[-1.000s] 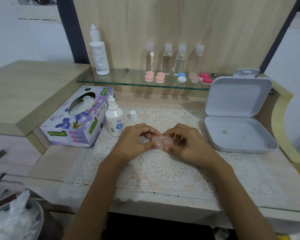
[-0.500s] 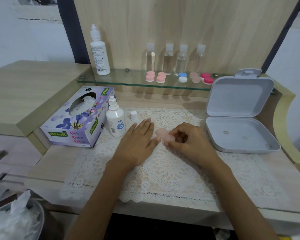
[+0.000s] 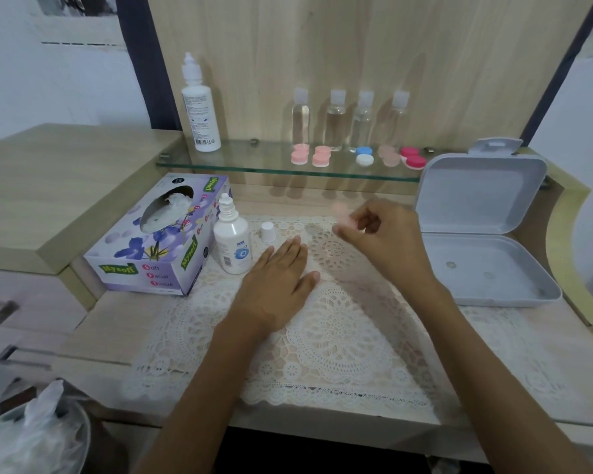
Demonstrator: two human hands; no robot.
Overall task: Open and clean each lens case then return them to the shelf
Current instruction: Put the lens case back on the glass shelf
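A pale pink plastic lens case (image 3: 341,211), too motion-blurred to show its caps, is pinched in the fingertips of the right hand (image 3: 387,234). It is raised above the far part of the table, just in front of the clear glass shelf (image 3: 240,163). Five capped twin-cup cases lie in a row on the shelf, each with one cup nearer and one farther. From the left they are a light pink plastic case (image 3: 300,155), a second light pink case (image 3: 321,156), a blue-and-white plastic case (image 3: 364,156), a translucent dusty-pink case (image 3: 388,155) and a magenta plastic case (image 3: 413,157) at the right end.
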